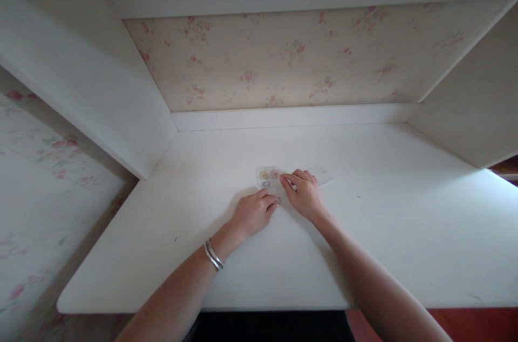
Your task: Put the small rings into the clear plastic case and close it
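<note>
A small clear plastic box [261, 170] with compartments lies on the white desk in front of me. Its compartments hold tiny items, one yellowish [264, 174], one pinkish [275, 174] and one dark or bluish [266, 184], too small to name. My left hand [254, 212] rests at the near side of the box, fingers curled and closed on its near edge. Over the right side of the box, the thumb and index finger of my right hand [302, 192] are pinched together; whatever they hold is hidden. A flat clear plastic piece [322, 174] lies just beyond my right hand, partly covered by it.
The white desk [384, 234] has a raised back strip [299, 116] and side panels at left [101, 77] and right [469, 99]. Floral wallpaper [283, 61] covers the wall behind. A small dark speck [175, 239] lies at left on the desk.
</note>
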{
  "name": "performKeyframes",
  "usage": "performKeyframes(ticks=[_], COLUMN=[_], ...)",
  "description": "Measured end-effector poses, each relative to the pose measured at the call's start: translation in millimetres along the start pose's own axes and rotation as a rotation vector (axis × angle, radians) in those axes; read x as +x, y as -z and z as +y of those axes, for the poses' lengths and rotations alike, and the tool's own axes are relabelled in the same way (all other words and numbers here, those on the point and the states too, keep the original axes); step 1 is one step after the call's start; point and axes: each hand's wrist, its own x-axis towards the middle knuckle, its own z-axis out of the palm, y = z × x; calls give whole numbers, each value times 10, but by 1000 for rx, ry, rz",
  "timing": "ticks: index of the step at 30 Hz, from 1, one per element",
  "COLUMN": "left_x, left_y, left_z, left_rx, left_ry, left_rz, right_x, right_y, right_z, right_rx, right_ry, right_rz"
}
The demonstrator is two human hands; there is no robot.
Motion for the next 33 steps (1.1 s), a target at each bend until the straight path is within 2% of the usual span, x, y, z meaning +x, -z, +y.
performKeyframes(ticks=[6, 12, 21, 26, 29, 33], left_x=[5, -4, 4, -34, -17, 73], left_y=[-11, -28, -23, -46, -20, 38], left_z=[-6, -10, -29, -24, -67, -195], left_rx=[-16, 11, 37, 72, 42, -27], left_ry=[-19, -39, -94, -102, -46, 78], left_rz=[-2, 13, -60, -75, -21, 142], right_x=[-28, -27, -59, -59, -54, -53], right_y=[98, 111, 197, 269, 289, 293], right_z=[199, 207, 218, 210, 206, 209], right_rx=[1, -17, 40, -42, -97, -109], right_ry=[-47, -74, 3, 38, 58, 60], right_rz=[28, 13, -191, -274, -344, -412])
